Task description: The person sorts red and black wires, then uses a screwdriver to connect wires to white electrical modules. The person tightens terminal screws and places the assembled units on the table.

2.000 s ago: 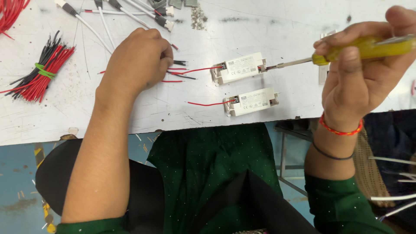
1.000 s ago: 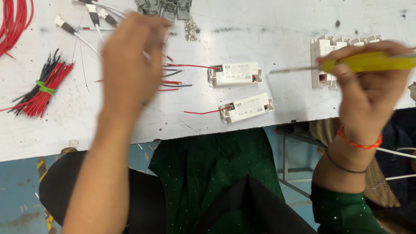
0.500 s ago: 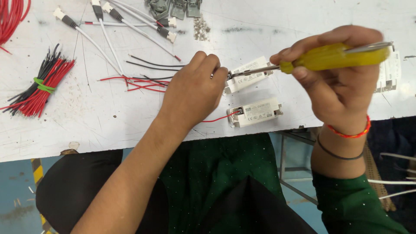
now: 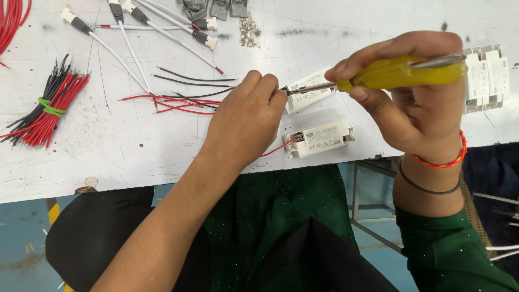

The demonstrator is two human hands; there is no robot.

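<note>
At 12 o'clock on white worktable point(image 4: 135, 157), left hand point(image 4: 246, 121) pinches wire at small white rectangular driver module point(image 4: 311, 89); right hand point(image 4: 416, 103) grips yellow-handled screwdriver point(image 4: 400, 73), tip at terminal w/ steady alignment needed.

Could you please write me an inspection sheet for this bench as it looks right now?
Surface: white worktable, scratched and scuffed.
Job's things: two small white rectangular plastic driver boxes; the far driver box is at the screwdriver tip, the near driver box has a red lead.
Clutter: grey clips and a pile of small screws at the far edge; more white boxes at right.
Grippers: left hand steadies the far box's end; right hand grips a yellow-handled screwdriver.
Cables: banded bundle of red and black wires; loose red and black wires; white plugged leads.
Surroundings: blue floor; green garment.
</note>
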